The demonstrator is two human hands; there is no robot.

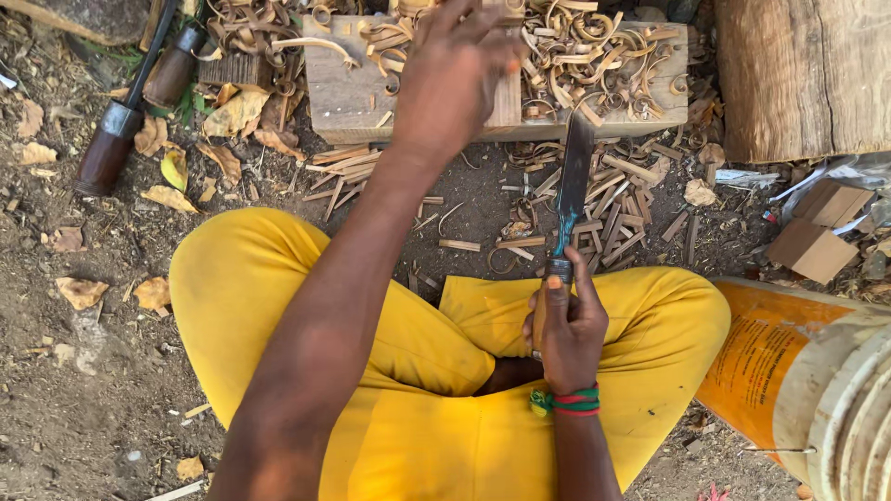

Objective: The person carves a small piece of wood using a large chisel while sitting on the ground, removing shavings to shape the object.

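left hand [452, 74]: i saw it reached forward over the wooden block [348, 97], fingers loosely spread and bent down among the curled shavings [585, 56]; whether it pinched anything under the palm i could not tell.
right hand [568, 329]: clenched around the handle of a knife [568, 199], thumb laid up along the handle, resting between the knees.
knife: held upright away from the body, dark blade with a blue-green smear near the handle, tip ending just at the near edge of the wooden block.
wristband [566, 402]: red and green, on the right wrist.
wooden block: lay on the ground ahead of the crossed legs, its top heaped with shavings.
legs: crossed, in yellow trousers [251, 278].
ground: i noted split wooden sticks [617, 209] scattered between block and knees, dry leaves on the dirt.
left side: dark-handled tools [116, 139] lay on the dirt.
right side: a log [803, 74] stood beside the block, an orange sack [756, 357] near the right knee.
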